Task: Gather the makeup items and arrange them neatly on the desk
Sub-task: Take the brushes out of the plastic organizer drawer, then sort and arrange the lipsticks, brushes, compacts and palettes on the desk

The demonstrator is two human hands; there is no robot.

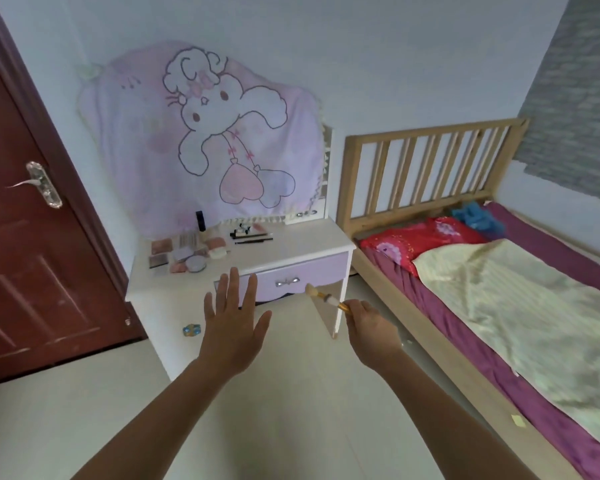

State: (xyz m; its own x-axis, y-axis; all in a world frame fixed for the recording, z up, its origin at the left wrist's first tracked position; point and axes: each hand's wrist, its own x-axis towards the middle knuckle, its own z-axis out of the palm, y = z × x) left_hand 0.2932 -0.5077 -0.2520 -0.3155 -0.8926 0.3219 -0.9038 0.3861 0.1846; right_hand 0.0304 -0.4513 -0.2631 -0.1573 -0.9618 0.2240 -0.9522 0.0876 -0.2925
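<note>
A white desk point(291, 245) with a lilac drawer stands against the wall. On its left part lie several makeup items: flat palettes point(161, 247), a round compact point(195, 263), a dark bottle point(200, 220) and thin pencils point(253, 239). My right hand point(373, 325) grips a makeup brush point(326, 298) by its gold handle, bristles pointing up-left toward the drawer front. My left hand point(234, 318) is held out flat in the air in front of the desk, fingers spread, holding nothing. Both hands are below and in front of the desk top.
A wooden bed point(430, 150) with purple sheet, yellow blanket and red pillow point(426, 235) stands right of the desk. A brown door point(25, 237) is on the left. A small blue object point(191, 330) lies on the floor by the desk. A pink cartoon cloth point(205, 133) hangs behind the desk.
</note>
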